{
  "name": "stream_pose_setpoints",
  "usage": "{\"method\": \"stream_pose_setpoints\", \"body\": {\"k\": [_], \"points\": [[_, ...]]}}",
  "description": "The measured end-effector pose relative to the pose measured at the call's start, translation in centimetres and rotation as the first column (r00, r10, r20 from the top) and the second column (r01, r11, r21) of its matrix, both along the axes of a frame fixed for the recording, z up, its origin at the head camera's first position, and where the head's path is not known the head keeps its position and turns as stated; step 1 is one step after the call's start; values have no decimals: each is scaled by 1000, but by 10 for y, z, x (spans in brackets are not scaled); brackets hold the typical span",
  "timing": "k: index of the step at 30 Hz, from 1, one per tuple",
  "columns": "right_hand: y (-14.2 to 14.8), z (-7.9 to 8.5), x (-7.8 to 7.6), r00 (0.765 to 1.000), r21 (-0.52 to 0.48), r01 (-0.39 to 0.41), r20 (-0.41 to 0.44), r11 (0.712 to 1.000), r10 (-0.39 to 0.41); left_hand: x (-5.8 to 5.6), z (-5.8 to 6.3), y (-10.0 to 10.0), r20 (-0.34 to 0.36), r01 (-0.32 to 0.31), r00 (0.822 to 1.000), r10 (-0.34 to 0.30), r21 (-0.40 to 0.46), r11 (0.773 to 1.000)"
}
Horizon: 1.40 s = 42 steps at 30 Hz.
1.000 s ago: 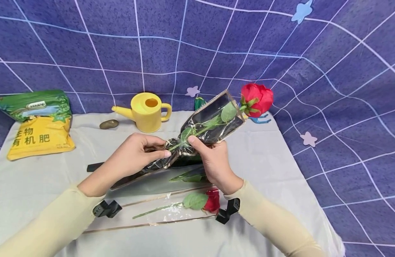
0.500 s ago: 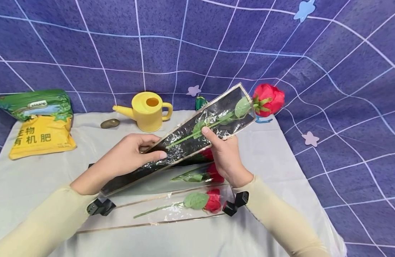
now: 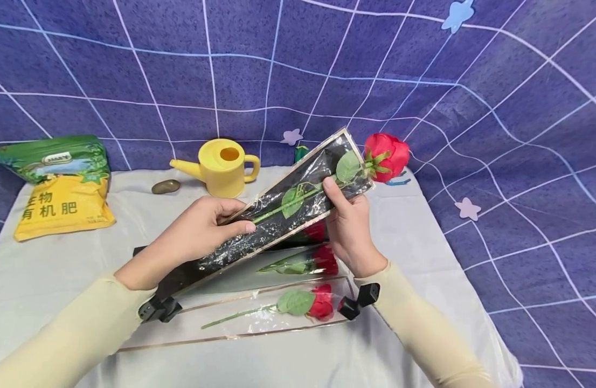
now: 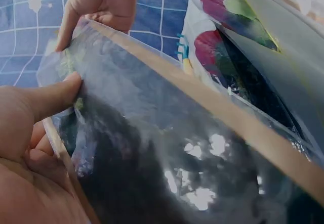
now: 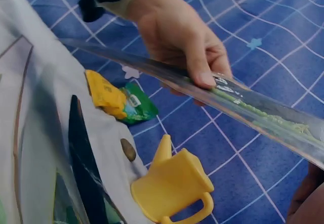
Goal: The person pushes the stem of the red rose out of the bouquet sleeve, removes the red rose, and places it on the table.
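A black-backed clear flower sleeve (image 3: pixel 274 226) slants above the table with a rose stem and green leaves in it. Its red rose bloom (image 3: pixel 387 156) pokes out past the upper right end. My left hand (image 3: pixel 201 226) pinches the sleeve near its middle, thumb over the stem's lower end. Toward the top, my right hand (image 3: pixel 351 226) grips the sleeve from the near side, its thumb pressing on the stem. Seen from the left wrist, the film (image 4: pixel 152 133) stretches between both hands. The right wrist view catches the sleeve (image 5: pixel 243 113) nearly edge-on.
Below lie a clear-sleeved rose (image 3: pixel 322 302), one in a grey-green sleeve (image 3: pixel 325 260) and a partly hidden one in black (image 3: pixel 314 231). Behind stand a yellow watering can (image 3: pixel 223 172), a brown stone (image 3: pixel 165 186) and a fertilizer bag (image 3: pixel 67 202).
The sleeve, bunched together around the stem a second ago, now lies spread flat. My right hand has shifted up along it; sleeve and bloom swung right, then back left.
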State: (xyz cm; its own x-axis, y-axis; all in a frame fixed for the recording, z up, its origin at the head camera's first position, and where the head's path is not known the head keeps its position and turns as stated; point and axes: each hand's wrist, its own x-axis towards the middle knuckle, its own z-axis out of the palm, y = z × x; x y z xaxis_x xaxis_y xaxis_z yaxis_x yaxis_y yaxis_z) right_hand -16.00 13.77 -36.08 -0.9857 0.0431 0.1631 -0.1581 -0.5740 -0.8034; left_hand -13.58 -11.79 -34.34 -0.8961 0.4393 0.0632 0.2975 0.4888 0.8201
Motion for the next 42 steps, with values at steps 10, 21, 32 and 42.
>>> {"method": "stream_pose_setpoints", "body": {"k": [10, 21, 32, 42], "points": [[-16, -11, 12, 998, 149, 57, -21, 987, -54, 1, 0, 11, 64, -15, 998, 10, 71, 997], [-16, -9, 15, 999, 174, 30, -21, 984, -27, 0, 2, 4, 108, 12, 994, -22, 84, 996], [-4, -3, 6, 999, 139, 15, -37, 990, -10, 3, -6, -15, 72, 26, 997, -25, -17, 1000], [-3, -2, 8, 999, 156, -42, -12, 987, 45, 0, -4, -6, 68, 24, 997, -30, 87, 996]]}}
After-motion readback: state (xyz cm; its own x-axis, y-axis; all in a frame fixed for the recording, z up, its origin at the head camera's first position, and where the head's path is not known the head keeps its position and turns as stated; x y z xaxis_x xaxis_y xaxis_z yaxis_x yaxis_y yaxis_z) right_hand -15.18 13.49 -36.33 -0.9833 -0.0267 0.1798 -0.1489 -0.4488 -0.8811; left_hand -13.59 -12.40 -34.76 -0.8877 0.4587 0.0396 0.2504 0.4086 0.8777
